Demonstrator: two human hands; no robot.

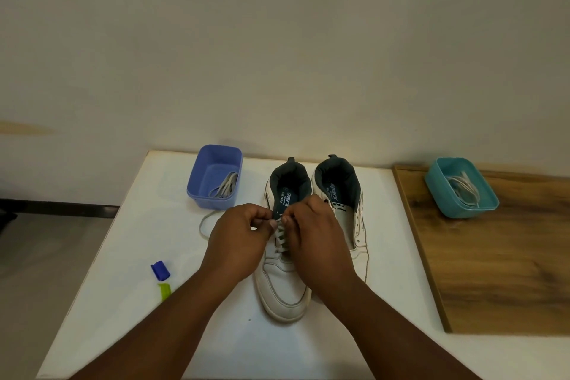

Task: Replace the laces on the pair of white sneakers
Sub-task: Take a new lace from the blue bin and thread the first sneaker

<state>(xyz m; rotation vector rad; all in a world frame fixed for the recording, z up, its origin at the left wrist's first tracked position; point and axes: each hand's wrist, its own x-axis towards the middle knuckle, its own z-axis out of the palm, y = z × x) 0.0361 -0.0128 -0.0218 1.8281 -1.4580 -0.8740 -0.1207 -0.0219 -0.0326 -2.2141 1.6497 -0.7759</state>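
Observation:
Two white sneakers stand side by side on the white table (pixel 129 256), toes toward me. The left sneaker (pixel 282 287) carries a pale lace (pixel 281 237) crossed through its eyelets. My left hand (pixel 239 241) and my right hand (pixel 317 237) meet over its tongue, and each pinches the lace near the top eyelets. One loose lace end (pixel 205 220) loops out on the table to the left. The right sneaker (pixel 354 213) shows bare eyelets with no lace, and my right hand covers part of it.
A purple tub (pixel 197 182) with a grey lace inside stands behind the left hand. A teal tub (pixel 487 200) with white laces sits on a wooden board (pixel 493 271) at the right. A blue and green object (pixel 162 278) lies near the table's left edge.

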